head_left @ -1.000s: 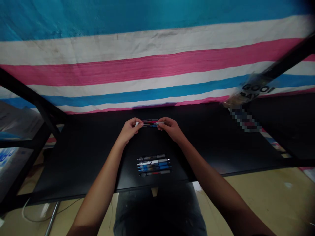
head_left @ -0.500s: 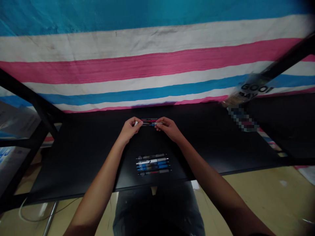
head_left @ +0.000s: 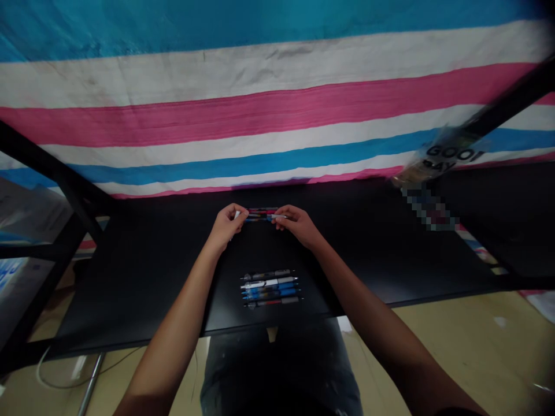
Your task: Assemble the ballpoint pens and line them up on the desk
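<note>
Head view: a person's left hand (head_left: 228,224) and right hand (head_left: 299,224) are working over the far middle of a black, flat tabletop (head_left: 165,260).
Left grasp: thumb and finger are pinching a small white piece (head_left: 237,214).
Right grasp: fingertips are pinching a slim, pale pen (head_left: 278,216); whether both ends are belonging to one object, one cannot tell.
Far pens: a tight group of slim dark, red and blue pens (head_left: 261,212) is lying between and beyond the hands.
Near pens: a row of slim plastic pens, grey, white, blue and dark (head_left: 269,283), is lying near the tabletop's near edge.
Risk: a light fingertip pinch could be letting the pale pen slip; crowded fingers could be nudging the far group, setting round barrels rolling.
Pose: both forearms are angling inward from the near side, wrists bending toward each other.
</note>
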### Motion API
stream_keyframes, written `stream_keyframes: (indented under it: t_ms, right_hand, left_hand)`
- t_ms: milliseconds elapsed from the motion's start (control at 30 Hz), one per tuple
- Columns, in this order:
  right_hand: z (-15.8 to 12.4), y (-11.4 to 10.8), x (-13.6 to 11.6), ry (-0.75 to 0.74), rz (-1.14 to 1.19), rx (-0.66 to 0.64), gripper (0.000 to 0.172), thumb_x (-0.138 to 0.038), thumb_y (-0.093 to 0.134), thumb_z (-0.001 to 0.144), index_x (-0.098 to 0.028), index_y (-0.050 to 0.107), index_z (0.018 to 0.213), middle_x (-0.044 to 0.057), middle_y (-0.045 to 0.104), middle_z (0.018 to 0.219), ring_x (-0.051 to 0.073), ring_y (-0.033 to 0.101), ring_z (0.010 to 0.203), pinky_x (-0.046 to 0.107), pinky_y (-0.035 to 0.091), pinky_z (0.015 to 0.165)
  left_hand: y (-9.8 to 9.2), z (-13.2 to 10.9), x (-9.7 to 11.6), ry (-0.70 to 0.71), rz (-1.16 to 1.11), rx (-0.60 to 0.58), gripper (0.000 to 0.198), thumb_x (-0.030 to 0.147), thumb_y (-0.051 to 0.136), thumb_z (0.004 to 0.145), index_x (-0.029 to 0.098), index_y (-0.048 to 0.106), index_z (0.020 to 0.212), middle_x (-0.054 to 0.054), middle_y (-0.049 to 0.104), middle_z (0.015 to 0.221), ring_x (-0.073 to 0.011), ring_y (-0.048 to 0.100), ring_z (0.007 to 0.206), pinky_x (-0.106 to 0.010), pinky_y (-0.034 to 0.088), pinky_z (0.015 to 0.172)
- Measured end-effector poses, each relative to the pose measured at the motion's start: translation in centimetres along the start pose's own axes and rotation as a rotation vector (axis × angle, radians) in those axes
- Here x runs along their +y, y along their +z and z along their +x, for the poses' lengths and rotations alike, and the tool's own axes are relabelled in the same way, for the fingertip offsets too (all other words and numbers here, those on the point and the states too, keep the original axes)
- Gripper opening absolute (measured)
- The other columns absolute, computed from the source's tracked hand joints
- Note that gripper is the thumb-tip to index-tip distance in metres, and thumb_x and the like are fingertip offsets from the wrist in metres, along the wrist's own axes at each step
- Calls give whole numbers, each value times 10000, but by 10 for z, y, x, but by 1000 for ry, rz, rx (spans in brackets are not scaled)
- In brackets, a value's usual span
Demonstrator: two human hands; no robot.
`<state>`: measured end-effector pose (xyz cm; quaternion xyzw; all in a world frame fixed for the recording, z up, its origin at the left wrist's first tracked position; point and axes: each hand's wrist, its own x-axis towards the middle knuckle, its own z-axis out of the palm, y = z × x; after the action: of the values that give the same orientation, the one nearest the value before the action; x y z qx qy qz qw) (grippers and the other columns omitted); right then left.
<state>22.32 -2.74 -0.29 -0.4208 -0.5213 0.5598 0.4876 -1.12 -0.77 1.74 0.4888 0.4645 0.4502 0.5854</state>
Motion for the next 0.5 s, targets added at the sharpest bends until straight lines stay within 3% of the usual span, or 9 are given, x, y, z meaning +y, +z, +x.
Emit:
stream_keyframes:
  t_ms: [500]
  right_hand:
    - [0,-1,2,23,8,10,342,-472,834,755,-213,666,903,27,755,840,156,675,700,301,526,672]
  left_hand:
    - [0,-2,3,-31,27,-42,320,414,820,737,166,644,836,38,502,627,-63,419,503,-178,271,450]
